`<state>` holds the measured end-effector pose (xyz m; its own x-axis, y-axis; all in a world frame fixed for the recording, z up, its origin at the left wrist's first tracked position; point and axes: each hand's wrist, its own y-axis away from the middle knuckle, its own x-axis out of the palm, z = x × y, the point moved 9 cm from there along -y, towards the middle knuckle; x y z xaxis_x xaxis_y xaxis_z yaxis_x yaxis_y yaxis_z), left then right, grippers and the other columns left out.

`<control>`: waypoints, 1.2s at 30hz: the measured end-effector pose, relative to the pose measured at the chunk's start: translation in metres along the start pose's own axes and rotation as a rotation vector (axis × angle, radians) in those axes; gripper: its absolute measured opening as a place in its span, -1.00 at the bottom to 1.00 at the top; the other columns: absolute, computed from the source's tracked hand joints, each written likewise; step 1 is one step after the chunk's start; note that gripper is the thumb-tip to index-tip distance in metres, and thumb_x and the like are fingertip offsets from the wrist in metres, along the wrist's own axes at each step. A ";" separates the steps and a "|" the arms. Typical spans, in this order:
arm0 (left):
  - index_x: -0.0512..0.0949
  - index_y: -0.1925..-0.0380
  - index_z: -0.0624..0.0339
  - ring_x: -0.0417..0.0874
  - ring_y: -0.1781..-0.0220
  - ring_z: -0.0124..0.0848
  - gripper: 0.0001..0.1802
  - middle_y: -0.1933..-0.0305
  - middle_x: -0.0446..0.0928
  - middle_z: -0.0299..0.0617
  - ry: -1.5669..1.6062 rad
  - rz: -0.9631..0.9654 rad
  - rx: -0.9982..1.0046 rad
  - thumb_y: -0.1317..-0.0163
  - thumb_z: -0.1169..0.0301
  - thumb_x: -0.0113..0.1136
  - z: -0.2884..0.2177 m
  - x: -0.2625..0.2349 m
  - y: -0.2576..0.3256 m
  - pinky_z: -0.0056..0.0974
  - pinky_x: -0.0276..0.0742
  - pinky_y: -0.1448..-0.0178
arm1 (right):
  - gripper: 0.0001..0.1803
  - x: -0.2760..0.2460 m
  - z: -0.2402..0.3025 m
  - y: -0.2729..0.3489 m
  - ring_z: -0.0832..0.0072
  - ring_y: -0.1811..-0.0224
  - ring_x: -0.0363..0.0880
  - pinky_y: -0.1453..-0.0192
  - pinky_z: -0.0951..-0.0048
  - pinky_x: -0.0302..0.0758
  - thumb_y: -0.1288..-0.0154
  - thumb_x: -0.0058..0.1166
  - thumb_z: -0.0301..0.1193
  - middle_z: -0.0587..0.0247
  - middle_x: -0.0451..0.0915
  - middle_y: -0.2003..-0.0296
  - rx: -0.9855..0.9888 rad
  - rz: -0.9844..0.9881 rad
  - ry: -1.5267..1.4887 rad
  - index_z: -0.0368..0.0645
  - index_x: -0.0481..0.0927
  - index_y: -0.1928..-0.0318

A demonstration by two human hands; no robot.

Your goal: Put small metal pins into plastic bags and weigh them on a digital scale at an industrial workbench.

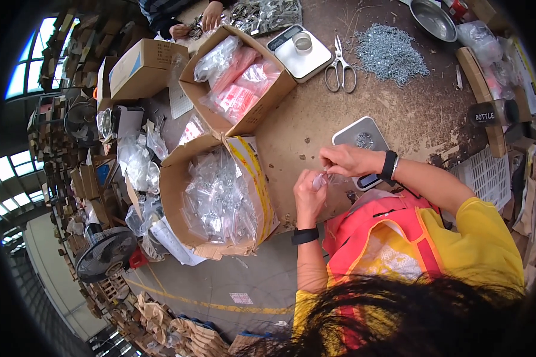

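Observation:
My left hand (310, 193) and my right hand (346, 160) come together above the table's near edge. Between them is a small clear plastic bag (337, 178), pinched by the fingers of both; its contents are hard to make out. Just beyond my right hand, a small white digital scale (372, 128) carries a little heap of metal screws (364, 140). To the left of my hands stands an open cardboard box (175, 205), full of small clear bags (220, 199) with metal pieces inside.
A second box (244, 122) holds red and clear plastic bags. Farther back are another scale (315, 58) with a metal cup, scissors (340, 68), a pile of screws (392, 53) and a metal bowl (435, 21). Another person's hands (211, 16) work at the far edge.

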<state>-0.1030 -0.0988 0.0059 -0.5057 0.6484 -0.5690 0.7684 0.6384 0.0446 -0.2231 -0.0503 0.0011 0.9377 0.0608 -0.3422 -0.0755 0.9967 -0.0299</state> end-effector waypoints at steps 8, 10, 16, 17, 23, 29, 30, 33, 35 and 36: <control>0.67 0.28 0.28 0.68 0.31 -0.10 -0.87 0.34 0.62 -0.01 -0.051 -0.054 -0.045 -0.16 0.52 0.30 -0.009 -0.025 0.015 -0.18 0.57 0.18 | -0.73 -0.017 -0.002 0.005 0.22 0.36 0.57 0.23 0.26 0.49 -0.28 0.24 -0.53 0.09 0.53 0.39 0.061 -0.068 -0.064 -0.25 0.36 0.18; 0.67 0.27 0.29 0.68 0.31 -0.12 -0.87 0.33 0.63 -0.01 -0.069 -0.062 -0.051 -0.18 0.53 0.29 -0.021 -0.034 0.017 -0.20 0.57 0.17 | -0.70 -0.021 0.000 0.002 0.21 0.35 0.61 0.24 0.25 0.51 -0.25 0.27 -0.51 0.10 0.56 0.37 0.064 -0.073 -0.132 -0.24 0.36 0.17; 0.67 0.22 0.40 0.63 0.23 -0.45 -0.84 0.31 0.65 -0.20 -0.145 -0.389 -0.074 -0.36 0.48 0.23 -0.082 -0.151 0.054 -0.34 0.55 0.13 | -0.66 -0.142 -0.038 0.042 0.47 0.33 0.62 0.27 0.32 0.54 -0.15 0.37 -0.41 0.26 0.58 0.39 0.259 -0.538 0.105 -0.19 0.42 0.23; 0.69 0.21 0.39 0.70 0.25 -0.27 -0.85 0.25 0.70 -0.04 -0.146 -0.499 -0.138 -0.31 0.52 0.25 -0.090 -0.182 0.069 -0.27 0.57 0.13 | -0.69 -0.173 -0.073 0.068 0.44 0.38 0.58 0.29 0.33 0.52 -0.14 0.34 -0.42 0.23 0.55 0.41 0.401 -0.640 0.209 -0.19 0.43 0.26; 0.62 0.13 0.55 0.62 0.11 -0.33 -0.81 0.04 0.65 -0.06 -0.376 -1.159 -0.143 -0.30 0.63 0.19 -0.160 -0.240 0.110 -0.23 0.59 0.01 | -0.60 -0.270 -0.161 0.162 0.08 0.18 0.54 0.05 0.13 0.49 -0.14 0.42 -0.33 0.09 0.51 0.32 0.564 -0.955 0.773 -0.22 0.44 0.21; 0.66 0.13 0.27 0.68 0.08 -0.17 -0.72 0.12 0.65 -0.03 -0.137 -0.122 -0.162 -0.16 0.43 0.40 -0.043 -0.050 0.027 -0.19 0.57 -0.03 | -0.73 -0.273 -0.184 0.154 0.02 0.13 0.53 0.02 0.09 0.46 -0.26 0.30 -0.46 0.02 0.51 0.30 0.591 -0.805 0.699 -0.24 0.45 0.17; 0.66 0.11 0.26 0.68 0.08 -0.15 -0.66 0.10 0.64 -0.01 -0.086 -0.086 -0.259 -0.12 0.38 0.46 -0.008 -0.017 0.027 -0.15 0.57 -0.02 | -0.80 -0.273 -0.184 0.155 0.02 0.16 0.54 0.04 0.13 0.48 -0.28 0.27 -0.51 0.01 0.52 0.30 0.575 -0.822 0.687 -0.24 0.47 0.20; 0.62 0.21 0.27 0.63 0.13 0.02 -0.64 0.22 0.57 0.06 -0.219 -0.071 -0.324 -0.05 0.32 0.52 0.044 0.039 0.018 -0.06 0.56 0.01 | -0.85 -0.273 -0.179 0.160 0.14 0.30 0.58 0.16 0.20 0.50 -0.31 0.24 -0.50 0.06 0.55 0.36 0.481 -0.865 0.641 -0.24 0.52 0.22; 0.60 0.25 0.28 0.60 0.16 0.06 -0.66 0.27 0.53 0.08 -0.238 -0.069 -0.306 -0.05 0.33 0.50 0.061 0.060 0.017 -0.03 0.54 0.04 | -0.88 -0.272 -0.178 0.168 0.27 0.37 0.58 0.23 0.28 0.51 -0.34 0.22 -0.50 0.12 0.56 0.39 0.534 -0.884 0.512 -0.24 0.55 0.22; 0.61 0.23 0.28 0.58 0.15 0.08 -0.67 0.31 0.50 0.06 -0.237 -0.004 -0.332 -0.07 0.35 0.47 0.074 0.071 0.020 -0.03 0.53 0.03 | -0.91 -0.270 -0.179 0.171 0.40 0.44 0.59 0.30 0.35 0.52 -0.36 0.20 -0.49 0.19 0.58 0.42 0.577 -0.899 0.378 -0.23 0.57 0.21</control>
<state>-0.0943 -0.0711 -0.0946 -0.3740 0.5573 -0.7414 0.5790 0.7647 0.2827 -0.5497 0.0941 -0.0795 0.4029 -0.6131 -0.6795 0.8336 0.5524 -0.0041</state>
